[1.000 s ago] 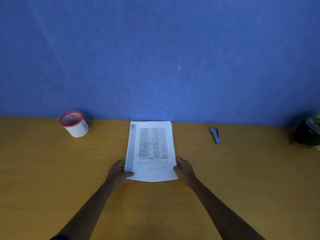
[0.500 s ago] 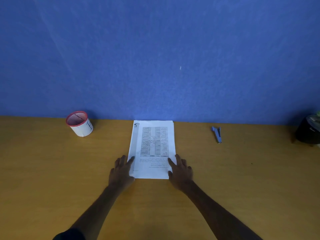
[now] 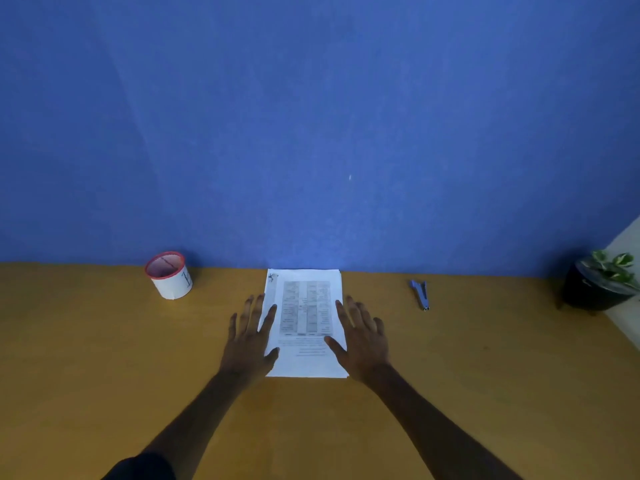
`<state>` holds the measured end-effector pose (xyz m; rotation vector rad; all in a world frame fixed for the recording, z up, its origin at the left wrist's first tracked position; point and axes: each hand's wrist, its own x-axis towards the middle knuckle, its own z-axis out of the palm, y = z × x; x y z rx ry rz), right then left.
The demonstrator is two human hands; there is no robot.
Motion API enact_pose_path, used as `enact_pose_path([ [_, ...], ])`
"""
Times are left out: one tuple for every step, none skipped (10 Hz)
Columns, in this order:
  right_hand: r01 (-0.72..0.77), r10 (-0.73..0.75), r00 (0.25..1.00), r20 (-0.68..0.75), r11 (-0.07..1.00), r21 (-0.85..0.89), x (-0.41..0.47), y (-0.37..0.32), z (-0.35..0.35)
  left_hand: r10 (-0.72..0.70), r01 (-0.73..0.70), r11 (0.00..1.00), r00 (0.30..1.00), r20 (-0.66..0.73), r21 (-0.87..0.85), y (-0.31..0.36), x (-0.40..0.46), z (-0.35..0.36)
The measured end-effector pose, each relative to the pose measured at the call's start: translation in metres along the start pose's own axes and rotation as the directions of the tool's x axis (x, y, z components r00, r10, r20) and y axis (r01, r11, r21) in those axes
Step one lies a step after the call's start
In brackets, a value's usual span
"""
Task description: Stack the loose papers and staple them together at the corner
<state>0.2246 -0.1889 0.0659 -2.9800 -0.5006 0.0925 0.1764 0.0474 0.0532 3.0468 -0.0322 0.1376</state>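
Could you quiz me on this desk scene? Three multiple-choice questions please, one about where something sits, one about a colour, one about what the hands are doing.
1. Where does the stapler lie relative to the papers?
A. To their right, apart from them
B. On top of them
C. Inside the cup

2. What colour is the rim of the white cup?
A. Green
B. Red
C. Black

3. How are the hands placed?
A. Both curled round the stapler
B. One lifting the cup
C. Both flat with straight fingers along the sides of the papers

Answers: 1 A, the stapler rests on the bare table right of the sheets. 2 B, a red band rings the cup's mouth. 3 C, the left hand and right hand lie spread at the stack's two long edges, holding nothing.
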Motion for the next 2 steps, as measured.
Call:
enact_pose_path([
  [0.000, -0.002, 0.992, -0.122, 1.000, -0.012, 0.005, 0.005, -0.024, 0.032, -0.022, 0.998, 0.988, -0.150, 0.066, -0.001, 0.011, -0.032],
  [0.010, -0.001, 0.971, -0.241, 0.999, 0.038, 0.005, 0.009, -0.063, 0.099, -0.067, 0.991, 0.951, -0.291, 0.117, 0.005, 0.021, -0.080],
])
